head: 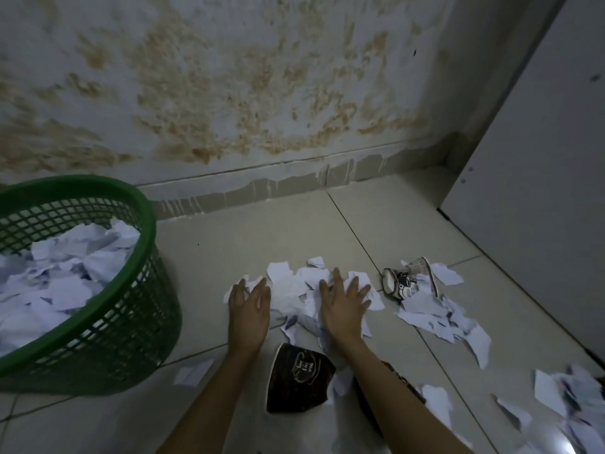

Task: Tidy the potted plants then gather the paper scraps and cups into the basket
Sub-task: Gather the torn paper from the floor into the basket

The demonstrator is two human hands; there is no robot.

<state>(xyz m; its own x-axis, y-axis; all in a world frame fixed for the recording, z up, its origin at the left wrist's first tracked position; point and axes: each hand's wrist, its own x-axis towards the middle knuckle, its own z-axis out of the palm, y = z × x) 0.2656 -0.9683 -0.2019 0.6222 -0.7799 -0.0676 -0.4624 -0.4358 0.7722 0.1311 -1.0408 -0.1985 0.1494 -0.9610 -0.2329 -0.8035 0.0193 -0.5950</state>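
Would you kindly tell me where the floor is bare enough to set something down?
Bare tile lies between the green basket, the wall and the scrap pile under both hands. It is crowded from the pale cup rightward and near the dark cup.

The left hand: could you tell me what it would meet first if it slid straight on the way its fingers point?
Probably the white torn paper scraps just beyond the left hand; its fingertips already seem to touch them, though depth is unclear.
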